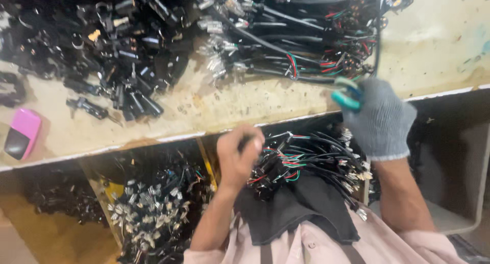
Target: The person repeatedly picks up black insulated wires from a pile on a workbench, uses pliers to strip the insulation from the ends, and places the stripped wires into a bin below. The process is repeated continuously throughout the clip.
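Left hand: my bare left hand (238,154) is raised over my lap, fingers curled tight around a small dark piece, likely the end of a cable; the blur keeps me from being sure what it is.
Right hand: my right hand (380,116), in a grey knit glove, sits at the near edge of the table with the fingers wrapped around the teal-handled pliers (347,96).
Pliers: the handles stick out to the left of my glove; the working end is hidden, so I cannot tell what it meets.
Lap bundle: a bundle of black cables (311,162) with red, green and white wires and metal terminals lies on a black cloth (301,205) across my lap, between my two forearms and just right of my left hand.
Table: the worn beige table (245,103) runs across the view above my hands.
Far pile: a pile of similar wired cables (306,39) lies on the table just beyond my right hand.
Left pile: a heap of black plastic connectors (112,44) covers the table's far left part.
Pink item: a small pink and black object (21,134) rests near the table's left edge, well apart from both hands.
Below the table: a bin of loose metal terminals (148,210) sits to the left of my left arm.
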A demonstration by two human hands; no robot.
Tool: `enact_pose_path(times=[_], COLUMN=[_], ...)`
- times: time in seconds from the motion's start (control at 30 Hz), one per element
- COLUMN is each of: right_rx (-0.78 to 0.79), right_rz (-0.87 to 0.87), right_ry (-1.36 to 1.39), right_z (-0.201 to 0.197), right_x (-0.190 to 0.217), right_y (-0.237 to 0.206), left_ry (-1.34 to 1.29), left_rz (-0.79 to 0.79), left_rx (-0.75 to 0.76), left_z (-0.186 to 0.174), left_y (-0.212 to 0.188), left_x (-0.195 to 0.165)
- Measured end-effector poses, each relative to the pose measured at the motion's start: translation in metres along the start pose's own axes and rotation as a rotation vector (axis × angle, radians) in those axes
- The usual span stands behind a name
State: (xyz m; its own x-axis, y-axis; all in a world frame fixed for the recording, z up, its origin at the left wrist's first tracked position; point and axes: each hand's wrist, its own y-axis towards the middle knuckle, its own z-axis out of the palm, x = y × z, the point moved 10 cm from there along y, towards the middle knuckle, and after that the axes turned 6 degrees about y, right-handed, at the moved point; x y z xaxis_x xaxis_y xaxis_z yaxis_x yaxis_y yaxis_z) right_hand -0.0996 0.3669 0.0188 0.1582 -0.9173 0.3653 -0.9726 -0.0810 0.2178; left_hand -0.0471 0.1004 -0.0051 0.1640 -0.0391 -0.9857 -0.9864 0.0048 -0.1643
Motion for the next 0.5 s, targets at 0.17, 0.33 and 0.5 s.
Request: enact_pose_path(times=[0.17, 0.33, 0.5], right_rx=[-0.011, 0.022, 0.349], right_rz=[0.039, -0.053, -0.505], right_ry=[-0.059, 0.417, 0.421], right_z=[0.004, -0.036, -0.018], right_x=[-0.002, 0.014, 0.085], right_y=[0.024, 0.044, -0.009], left_ry=[-0.002, -0.217, -0.013], left_rz=[0.044, -0.085, 0.073], left_rx=[0.133, 0.338, 0.388], left_z=[0.028, 0.050, 0.058], left_y=[-0.001, -0.002, 0.000], left_x=[-0.001, 0.004, -0.007])
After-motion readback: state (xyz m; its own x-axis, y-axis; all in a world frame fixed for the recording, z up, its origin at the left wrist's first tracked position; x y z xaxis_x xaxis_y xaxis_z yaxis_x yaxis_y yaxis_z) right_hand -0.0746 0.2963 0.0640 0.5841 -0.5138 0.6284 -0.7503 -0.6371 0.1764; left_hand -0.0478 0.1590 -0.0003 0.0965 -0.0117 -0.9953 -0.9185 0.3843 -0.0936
